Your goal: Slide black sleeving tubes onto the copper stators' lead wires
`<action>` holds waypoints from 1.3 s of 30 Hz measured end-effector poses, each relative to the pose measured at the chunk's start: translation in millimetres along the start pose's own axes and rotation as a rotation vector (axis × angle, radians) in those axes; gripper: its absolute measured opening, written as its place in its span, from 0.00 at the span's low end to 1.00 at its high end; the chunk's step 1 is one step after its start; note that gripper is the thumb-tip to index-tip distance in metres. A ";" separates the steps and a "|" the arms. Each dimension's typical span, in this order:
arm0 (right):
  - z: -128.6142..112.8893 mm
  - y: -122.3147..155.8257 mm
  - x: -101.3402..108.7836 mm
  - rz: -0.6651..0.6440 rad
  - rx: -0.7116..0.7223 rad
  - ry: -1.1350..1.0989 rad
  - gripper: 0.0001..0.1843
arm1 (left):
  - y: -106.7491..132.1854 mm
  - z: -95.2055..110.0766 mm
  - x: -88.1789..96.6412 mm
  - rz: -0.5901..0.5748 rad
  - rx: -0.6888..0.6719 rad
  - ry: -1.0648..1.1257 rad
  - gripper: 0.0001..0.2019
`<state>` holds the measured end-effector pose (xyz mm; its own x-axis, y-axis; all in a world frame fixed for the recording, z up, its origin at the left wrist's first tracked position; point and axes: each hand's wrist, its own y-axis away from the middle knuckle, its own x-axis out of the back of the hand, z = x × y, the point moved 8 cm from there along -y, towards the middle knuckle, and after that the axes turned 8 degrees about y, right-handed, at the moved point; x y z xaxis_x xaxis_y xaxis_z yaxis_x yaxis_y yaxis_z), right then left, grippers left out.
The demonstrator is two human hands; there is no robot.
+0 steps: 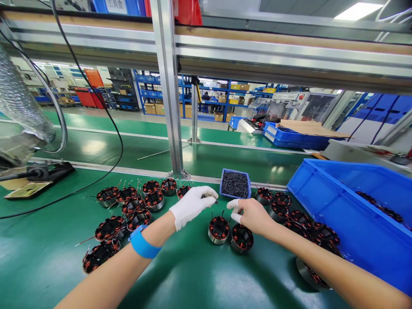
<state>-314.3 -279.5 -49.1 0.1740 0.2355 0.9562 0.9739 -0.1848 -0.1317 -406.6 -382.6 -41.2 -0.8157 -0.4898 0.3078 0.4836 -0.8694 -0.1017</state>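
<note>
My left hand (195,204), in a white glove with a blue band on its wrist, pinches a small dark piece at its fingertips, which looks like a short black sleeve. Opposite it, my right hand (252,214) wears white finger cots. Its thumb and index finger are bent and apart, with no object visible between them. Below the hands stand two motor stators with copper windings, a left stator (219,230) with upright wire ends and a right stator (242,238) under my right hand. A small blue tray (221,185) of black sleeves (235,183) sits just behind.
More stators (110,228) stand in a group at the left, and others (299,219) at the right beside a large blue bin (322,193). A metal post (169,94) rises behind the bench. A black cable (120,141) loops down across the left side.
</note>
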 end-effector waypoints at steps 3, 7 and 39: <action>9.6 -1.1 5.4 0.060 -0.041 -0.135 0.15 | 3.5 -4.8 2.3 0.031 0.010 0.037 0.08; 15.5 -0.1 8.1 0.113 -0.059 -0.246 0.14 | 7.6 -11.6 4.6 0.071 0.024 0.063 0.08; -20.1 -17.3 -15.8 0.097 -0.206 -0.977 0.12 | 17.1 -16.7 -13.1 0.258 -0.020 0.358 0.07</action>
<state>-336.8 -299.2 -56.6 0.3851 0.8737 0.2972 0.9209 -0.3850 -0.0616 -393.0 -392.1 -62.8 -0.7291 -0.6800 -0.0772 0.6827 -0.7147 -0.1519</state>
